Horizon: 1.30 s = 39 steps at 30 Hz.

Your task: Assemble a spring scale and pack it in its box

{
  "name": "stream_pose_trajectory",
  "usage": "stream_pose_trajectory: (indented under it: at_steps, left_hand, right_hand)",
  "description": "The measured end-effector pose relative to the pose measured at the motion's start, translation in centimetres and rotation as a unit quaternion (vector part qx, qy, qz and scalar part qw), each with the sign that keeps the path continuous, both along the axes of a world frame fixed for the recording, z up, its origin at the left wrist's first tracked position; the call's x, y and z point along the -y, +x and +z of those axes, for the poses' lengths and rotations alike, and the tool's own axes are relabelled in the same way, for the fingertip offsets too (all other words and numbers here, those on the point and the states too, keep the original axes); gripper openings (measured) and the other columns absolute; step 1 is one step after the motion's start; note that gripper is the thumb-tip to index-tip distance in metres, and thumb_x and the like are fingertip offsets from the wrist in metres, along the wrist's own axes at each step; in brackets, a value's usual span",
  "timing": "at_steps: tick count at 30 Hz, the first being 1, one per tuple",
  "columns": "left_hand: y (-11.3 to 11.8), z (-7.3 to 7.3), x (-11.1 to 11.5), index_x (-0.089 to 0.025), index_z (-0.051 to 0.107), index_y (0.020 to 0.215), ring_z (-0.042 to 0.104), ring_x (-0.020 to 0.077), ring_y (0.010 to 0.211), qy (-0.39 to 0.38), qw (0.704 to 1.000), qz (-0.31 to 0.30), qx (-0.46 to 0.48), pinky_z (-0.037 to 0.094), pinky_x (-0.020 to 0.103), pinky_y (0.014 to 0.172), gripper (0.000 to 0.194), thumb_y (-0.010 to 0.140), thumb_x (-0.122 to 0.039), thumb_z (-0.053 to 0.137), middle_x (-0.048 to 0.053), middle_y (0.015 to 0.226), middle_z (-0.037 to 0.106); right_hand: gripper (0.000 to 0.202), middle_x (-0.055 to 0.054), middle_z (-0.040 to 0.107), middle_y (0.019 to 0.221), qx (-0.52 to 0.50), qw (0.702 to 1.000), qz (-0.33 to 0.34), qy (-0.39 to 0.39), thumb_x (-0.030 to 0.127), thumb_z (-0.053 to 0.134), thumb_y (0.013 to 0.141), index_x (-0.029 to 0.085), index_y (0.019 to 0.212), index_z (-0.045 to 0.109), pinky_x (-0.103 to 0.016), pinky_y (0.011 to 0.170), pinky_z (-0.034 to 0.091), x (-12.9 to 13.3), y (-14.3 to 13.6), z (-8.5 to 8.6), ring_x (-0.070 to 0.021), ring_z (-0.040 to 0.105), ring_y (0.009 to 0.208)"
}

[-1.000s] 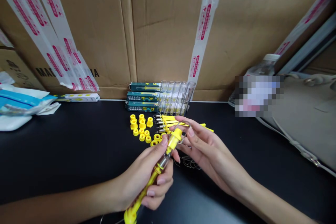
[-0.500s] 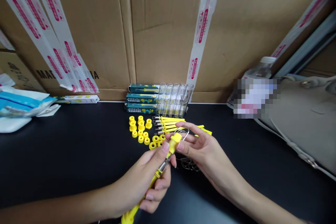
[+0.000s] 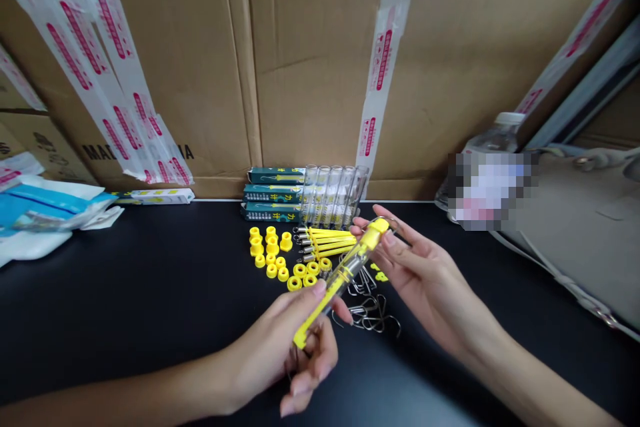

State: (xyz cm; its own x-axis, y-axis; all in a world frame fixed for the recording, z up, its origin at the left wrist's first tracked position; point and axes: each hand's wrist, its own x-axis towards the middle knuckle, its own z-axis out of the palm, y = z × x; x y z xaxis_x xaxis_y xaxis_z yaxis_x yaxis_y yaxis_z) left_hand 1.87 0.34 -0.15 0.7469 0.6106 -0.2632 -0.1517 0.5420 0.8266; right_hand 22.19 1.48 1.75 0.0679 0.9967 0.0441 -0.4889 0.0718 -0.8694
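A tubular spring scale (image 3: 345,273), with a clear barrel and yellow ends, lies slanted between my hands above the table. My left hand (image 3: 295,340) grips its lower part, thumb on top and the other fingers curled beneath. At the upper end my right hand (image 3: 420,257) pinches around the yellow cap (image 3: 374,233) and its bent wire loop, which the fingers partly cover. Behind the scale lie several yellow rods with metal springs (image 3: 327,241). Yellow collars and rings (image 3: 271,243) stand left of them. Bent wire hooks (image 3: 373,313) lie in a loose pile below my right hand.
Clear tubes (image 3: 335,193) lean upright against stacked green boxes (image 3: 273,194) at the back. Behind them rises a large taped carton (image 3: 310,80). A blue-and-white packet (image 3: 55,210) lies left. A plastic bottle (image 3: 495,133) and a grey bag (image 3: 585,233) stand right.
The spring scale has moved up and right. The spring and yellow rod that showed outside are now inside the clear barrel. My left hand sits around the barrel's lower part.
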Motion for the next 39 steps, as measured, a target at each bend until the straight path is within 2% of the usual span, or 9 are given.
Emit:
stream_pose_trajectory:
  at_steps: [3,6,9,12,16,23,30,36,39]
  left_hand:
    - [-0.2,-0.1,-0.2,-0.017,0.058,0.109,0.035,0.0052,0.031,-0.014,0.999,0.004,0.034,0.038,0.014,0.029,0.045,0.1,-0.057,0.041,-0.002,0.061,0.059]
    - [-0.4,0.0,-0.3,-0.014,0.057,0.12,0.051,0.0089,0.039,-0.013,0.998,0.028,0.051,0.048,0.02,0.037,0.048,0.099,-0.055,0.046,0.005,0.075,0.069]
    - [-0.4,0.2,-0.3,-0.009,0.059,0.119,0.065,0.0142,0.056,-0.019,0.997,0.058,0.054,0.056,0.023,0.049,0.049,0.095,-0.052,0.056,0.013,0.09,0.074]
    - [-0.3,0.4,-0.3,-0.008,0.06,0.118,0.072,0.0202,0.069,-0.02,0.996,0.062,0.063,0.056,0.025,0.053,0.046,0.095,-0.048,0.06,0.018,0.099,0.075]
    - [-0.3,0.2,-0.1,-0.007,0.062,0.116,0.075,0.022,0.072,-0.011,0.996,0.058,0.061,0.057,0.026,0.055,0.036,0.098,-0.037,0.057,0.022,0.106,0.075]
    - [-0.3,-0.2,0.1,-0.01,0.064,0.115,0.076,0.0174,0.067,0.018,0.999,0.0,0.047,0.056,0.021,0.055,0.042,0.088,-0.042,0.075,0.016,0.104,0.075]
    - [-0.3,-0.6,-0.1,-0.013,0.061,0.12,0.074,0.0165,0.064,0.045,0.998,-0.022,0.034,0.054,0.022,0.054,0.049,0.085,-0.043,0.078,0.013,0.1,0.074]
    - [-0.8,-0.3,-0.1,-0.015,0.057,0.127,0.071,0.0098,0.064,0.078,0.995,-0.055,0.003,0.05,0.018,0.057,0.061,0.079,-0.042,0.084,0.016,0.114,0.072]
    - [-0.9,-0.5,0.3,-0.02,0.052,0.131,0.075,0.0116,0.067,0.089,0.994,-0.066,0.02,0.053,0.02,0.06,0.06,0.083,-0.041,0.081,0.016,0.122,0.068]
  right_hand:
    - [0.053,-0.008,0.072,0.128,-0.014,1.0,0.018,-0.007,0.022,0.076,0.086,0.024,0.134,0.054,-0.041,0.105,0.053,-0.1,0.2,-0.1,-0.0245,0.071,0.113]
    - [0.053,-0.007,0.068,0.135,-0.02,1.0,0.024,0.002,0.019,0.075,0.087,0.027,0.135,0.054,-0.041,0.101,0.056,-0.1,0.4,0.2,-0.0243,0.072,0.11]
    - [0.049,-0.007,0.069,0.134,-0.005,1.0,0.008,0.016,0.018,0.074,0.087,0.027,0.132,0.056,-0.039,0.1,0.057,-0.3,0.8,0.5,-0.0234,0.073,0.109]
    - [0.049,-0.006,0.07,0.132,0.013,1.0,0.0,0.026,0.017,0.075,0.085,0.028,0.129,0.058,-0.039,0.099,0.058,-0.7,1.4,0.6,-0.0236,0.073,0.109]
    - [0.049,-0.005,0.071,0.13,0.017,0.999,0.014,0.033,0.016,0.076,0.084,0.028,0.128,0.06,-0.038,0.096,0.06,-1.1,1.7,0.5,-0.0232,0.074,0.106]
    - [0.035,-0.008,0.064,0.14,0.016,0.998,0.051,0.021,0.018,0.073,0.087,0.021,0.122,0.067,-0.035,0.098,0.058,-1.3,1.8,0.5,-0.022,0.072,0.109]
    - [0.042,-0.009,0.071,0.13,0.031,0.995,0.08,0.041,0.02,0.069,0.092,0.024,0.133,0.063,-0.035,0.099,0.056,-0.8,1.5,0.9,-0.0204,0.072,0.108]
    - [0.032,-0.009,0.071,0.128,0.033,0.995,0.08,0.043,0.021,0.064,0.095,0.021,0.127,0.067,-0.034,0.098,0.056,-0.6,1.8,1.2,-0.0207,0.072,0.107]
    - [0.035,-0.01,0.073,0.124,0.05,0.994,0.089,0.044,0.024,0.068,0.093,0.02,0.128,0.066,-0.031,0.094,0.058,-0.5,1.7,1.3,-0.0209,0.073,0.105]
